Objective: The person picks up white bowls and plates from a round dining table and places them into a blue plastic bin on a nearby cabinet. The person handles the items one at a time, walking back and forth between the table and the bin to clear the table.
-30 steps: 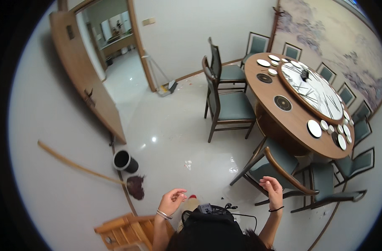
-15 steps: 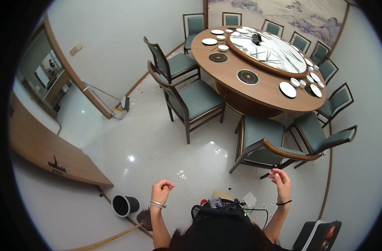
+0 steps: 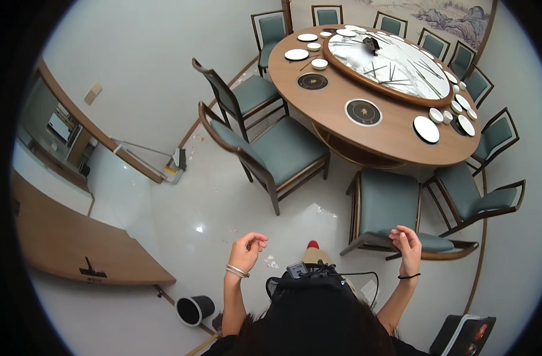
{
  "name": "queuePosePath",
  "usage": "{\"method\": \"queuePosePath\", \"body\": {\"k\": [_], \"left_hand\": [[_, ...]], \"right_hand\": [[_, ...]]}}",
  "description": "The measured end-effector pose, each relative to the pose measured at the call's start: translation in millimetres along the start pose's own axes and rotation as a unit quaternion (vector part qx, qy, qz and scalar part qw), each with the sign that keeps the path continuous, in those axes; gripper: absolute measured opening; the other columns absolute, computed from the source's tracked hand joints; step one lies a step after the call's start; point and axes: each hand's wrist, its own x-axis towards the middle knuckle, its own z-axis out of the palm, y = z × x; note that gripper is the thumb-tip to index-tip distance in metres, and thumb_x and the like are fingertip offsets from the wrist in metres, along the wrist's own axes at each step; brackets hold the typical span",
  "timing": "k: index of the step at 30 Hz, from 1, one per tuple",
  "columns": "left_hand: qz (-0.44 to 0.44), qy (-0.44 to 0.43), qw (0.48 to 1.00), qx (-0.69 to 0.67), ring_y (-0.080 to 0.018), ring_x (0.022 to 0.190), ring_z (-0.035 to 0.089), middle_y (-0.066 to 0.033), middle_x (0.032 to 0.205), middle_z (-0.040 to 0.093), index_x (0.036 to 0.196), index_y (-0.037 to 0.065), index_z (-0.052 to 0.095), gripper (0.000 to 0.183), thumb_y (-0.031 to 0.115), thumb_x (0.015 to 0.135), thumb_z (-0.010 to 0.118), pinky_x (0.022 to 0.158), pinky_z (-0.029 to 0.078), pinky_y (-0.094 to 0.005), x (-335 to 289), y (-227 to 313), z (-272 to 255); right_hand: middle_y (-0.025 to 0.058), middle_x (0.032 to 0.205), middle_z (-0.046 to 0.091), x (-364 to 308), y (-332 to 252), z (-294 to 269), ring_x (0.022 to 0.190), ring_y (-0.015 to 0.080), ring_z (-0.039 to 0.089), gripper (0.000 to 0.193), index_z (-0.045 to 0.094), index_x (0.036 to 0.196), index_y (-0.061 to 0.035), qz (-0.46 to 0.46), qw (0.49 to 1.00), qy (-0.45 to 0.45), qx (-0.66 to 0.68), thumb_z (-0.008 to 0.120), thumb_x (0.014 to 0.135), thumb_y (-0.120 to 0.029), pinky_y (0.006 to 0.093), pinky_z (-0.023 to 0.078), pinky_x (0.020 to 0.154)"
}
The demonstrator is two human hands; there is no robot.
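Note:
Both of my hands are raised above the pale tiled floor with nothing visible in them. My left hand [image 3: 246, 251], with light bracelets at the wrist, is loosely bent, its fingers partly curled but not closed. On the other side, my right hand [image 3: 407, 244], with a dark band at the wrist, has relaxed fingers, slightly apart. In the picture it overlaps the edge of the nearest green-seated chair [image 3: 390, 202]; whether it touches the chair I cannot tell. Scraps of litter [image 3: 271, 261] lie on the floor beside my left hand.
Ahead stands a round wooden table [image 3: 395, 148] with plates, bowls and a marble-patterned turntable, ringed by chairs. A dustpan [image 3: 176, 166] is by the doorway at left. Nearer are a wooden door [image 3: 93, 237], a black bin [image 3: 195, 310] and a dark box [image 3: 463, 335] at right.
My view has moved forward, so the table and chairs look closer. A red-tipped shoe now shows in front of me. Both hands stay raised and hold nothing visible.

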Motion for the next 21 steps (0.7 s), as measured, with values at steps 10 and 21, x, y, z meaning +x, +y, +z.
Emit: {"method": "queuePosePath", "body": {"k": [10,21], "left_hand": [[-0.032,-0.024,0.999,-0.002,-0.0079,0.068,0.054,-0.0042,0.075,0.061,0.092,-0.001,0.06,0.018,0.0,0.086,0.042,0.063,0.045,-0.021,149.8,44.4,6.9],[-0.011,-0.133,0.991,0.028,-0.0094,0.067,0.056,-0.0046,0.073,0.062,0.087,-0.002,0.064,0.025,-0.002,0.083,0.04,0.065,0.047,-0.0227,340.8,70.1,17.7]], "right_hand": [[0.0049,0.092,0.062,154.8,-36.9,54.8,0.084,0.0119,0.057,0.019,0.056,0.104,-0.0012,-0.047,0.998,0.027,-0.034,0.048,0.091,-0.012,0.0246,0.043,0.076],[0.0048,0.093,0.063,261.9,-39.1,109.8,0.085,0.0113,0.058,0.019,0.057,0.104,-0.002,0.006,0.998,0.043,-0.043,0.049,0.091,-0.012,0.0236,0.043,0.076]]}}
